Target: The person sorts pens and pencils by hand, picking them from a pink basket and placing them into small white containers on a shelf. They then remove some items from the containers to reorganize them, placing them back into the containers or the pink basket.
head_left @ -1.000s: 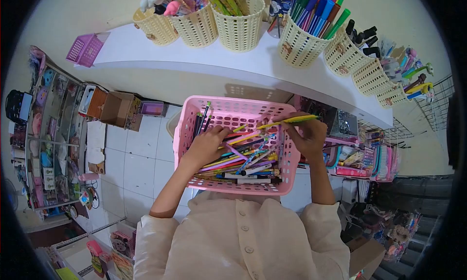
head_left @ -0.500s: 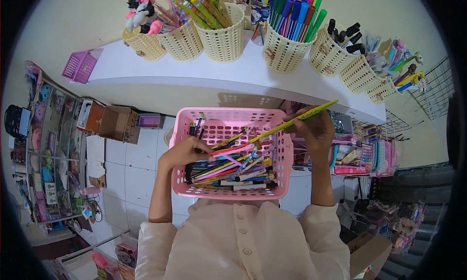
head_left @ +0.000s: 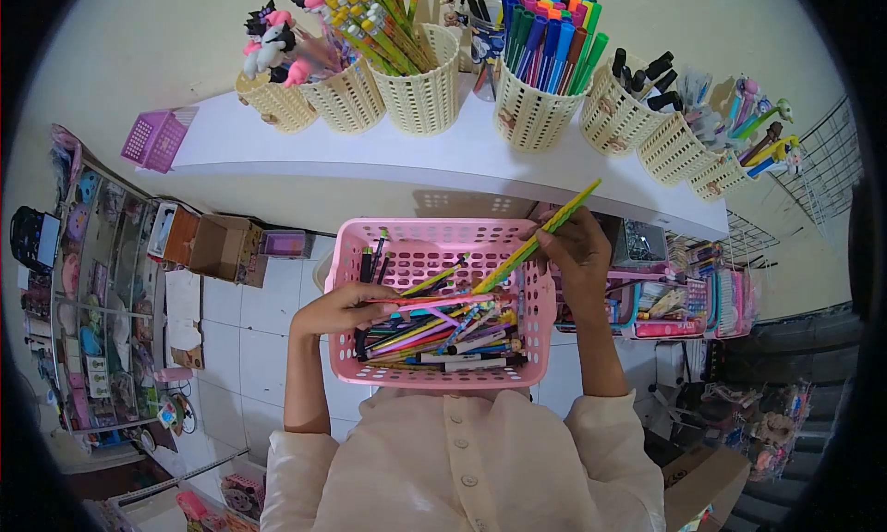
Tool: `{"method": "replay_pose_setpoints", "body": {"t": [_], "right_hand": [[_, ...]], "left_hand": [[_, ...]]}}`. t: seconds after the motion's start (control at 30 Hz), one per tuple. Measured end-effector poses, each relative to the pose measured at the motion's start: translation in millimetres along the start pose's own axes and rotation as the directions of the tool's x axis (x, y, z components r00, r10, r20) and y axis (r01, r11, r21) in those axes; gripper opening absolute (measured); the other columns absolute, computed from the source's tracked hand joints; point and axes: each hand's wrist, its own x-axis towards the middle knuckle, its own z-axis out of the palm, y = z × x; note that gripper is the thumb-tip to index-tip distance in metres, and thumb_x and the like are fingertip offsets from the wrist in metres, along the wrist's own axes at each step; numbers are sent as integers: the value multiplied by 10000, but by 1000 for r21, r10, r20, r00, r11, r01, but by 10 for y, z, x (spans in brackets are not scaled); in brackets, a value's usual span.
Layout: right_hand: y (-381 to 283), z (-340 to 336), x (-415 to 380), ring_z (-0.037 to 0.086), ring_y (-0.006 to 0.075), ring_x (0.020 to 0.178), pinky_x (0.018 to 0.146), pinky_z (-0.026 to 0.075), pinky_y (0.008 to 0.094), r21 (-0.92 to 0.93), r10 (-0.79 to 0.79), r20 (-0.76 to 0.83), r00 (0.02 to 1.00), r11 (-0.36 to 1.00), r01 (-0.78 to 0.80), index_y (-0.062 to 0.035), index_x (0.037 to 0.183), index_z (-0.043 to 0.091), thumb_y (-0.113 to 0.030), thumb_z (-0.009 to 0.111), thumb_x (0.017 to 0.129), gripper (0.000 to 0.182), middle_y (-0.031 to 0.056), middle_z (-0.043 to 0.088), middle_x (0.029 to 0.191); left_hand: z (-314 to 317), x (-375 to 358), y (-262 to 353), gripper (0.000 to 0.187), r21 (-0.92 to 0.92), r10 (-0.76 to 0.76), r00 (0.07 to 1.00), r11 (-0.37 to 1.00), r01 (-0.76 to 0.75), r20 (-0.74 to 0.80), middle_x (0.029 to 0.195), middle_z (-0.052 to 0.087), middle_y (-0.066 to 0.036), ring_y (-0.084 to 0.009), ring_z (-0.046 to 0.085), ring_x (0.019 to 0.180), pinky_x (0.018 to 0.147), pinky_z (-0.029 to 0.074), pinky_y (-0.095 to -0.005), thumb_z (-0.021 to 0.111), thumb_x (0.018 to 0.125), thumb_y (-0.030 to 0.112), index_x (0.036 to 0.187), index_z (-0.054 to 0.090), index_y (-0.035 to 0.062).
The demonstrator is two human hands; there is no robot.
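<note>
A pink basket [head_left: 344, 255] in front of my body holds a jumble of pens, pencils and markers [head_left: 462, 338]. My right hand [head_left: 575, 245], above the basket's right side, grips yellow-green pencils [head_left: 562, 216] that slant up to the right. Over the left part of the basket, my left hand [head_left: 344, 308] has its fingers closed on a reddish-pink pen [head_left: 434, 301] lying nearly level across the pile. Its fingertips are partly hidden among the pens.
A white shelf [head_left: 342, 162] runs across the back with cream cups of pencils [head_left: 420, 93], markers [head_left: 536, 111] and pens. A small purple basket [head_left: 155, 142] sits at its left end. Cardboard boxes [head_left: 222, 245] stand left, stocked baskets [head_left: 665, 324] right.
My right hand has moved slightly left, and its pencils now point more steeply upward. My left hand has shifted a little left and down. The whole view has shifted slightly.
</note>
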Motion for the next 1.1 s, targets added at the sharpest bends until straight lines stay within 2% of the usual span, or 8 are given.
{"method": "replay_pose_setpoints", "body": {"t": [0.13,0.33,0.43,0.77,0.9,1.0,1.03,1.1], "right_hand": [[-57,45,30,586,138,689,540,467,206,-78,32,53,998,997,-28,14,920,455,-23,538,750,193,122,597,779],[-192,237,130,588,111,646,530,448,193,-186,-97,79,992,976,110,26,894,497,-36,552,740,176,107,605,749],[-252,303,213,582,95,593,503,437,190,-253,-149,79,986,953,164,14,888,509,-35,558,732,171,94,608,732],[-607,473,347,591,114,659,559,466,202,-448,-68,202,977,881,154,21,908,498,-41,560,736,193,89,601,730],[-752,512,383,594,122,677,578,472,213,-396,-104,204,973,900,179,20,896,498,-47,559,735,185,86,602,737],[-893,530,416,595,132,697,595,473,221,-413,-248,177,953,860,300,22,889,498,-46,555,735,178,93,600,746],[-895,513,434,595,132,697,595,473,221,-411,-250,178,952,860,303,22,889,498,-46,555,735,178,93,600,746],[-881,471,465,595,145,716,609,475,231,-354,-262,156,952,885,302,22,882,500,-47,550,737,168,105,599,765]], "left_hand": [[114,121,-68,257,180,281,958,947,-266,-63,767,584,-105,-180,550,669,566,415,-302,515,792,189,932,543,-24],[355,236,189,433,638,209,956,769,-29,-208,984,525,-162,-313,514,859,707,429,-367,582,702,294,1021,491,15],[446,422,185,483,706,311,942,695,-134,-128,1079,476,-161,-302,505,903,721,427,-374,584,694,300,1070,454,27],[429,696,128,268,505,334,927,838,-208,-172,781,574,-177,-325,541,734,668,411,-396,520,673,118,917,558,16],[342,668,137,258,657,489,827,725,-207,-278,762,565,-152,-250,510,764,697,355,-372,530,665,124,905,581,42],[276,677,181,221,833,782,586,460,-308,-215,508,421,-47,-175,418,511,504,335,-301,548,724,182,887,581,36],[279,669,185,221,834,782,585,458,-306,-215,508,421,-47,-175,418,511,504,335,-301,548,724,182,887,581,36],[304,626,221,217,185,340,907,936,-300,-248,493,352,12,-94,339,436,428,284,-232,489,805,233,816,558,27]]}}
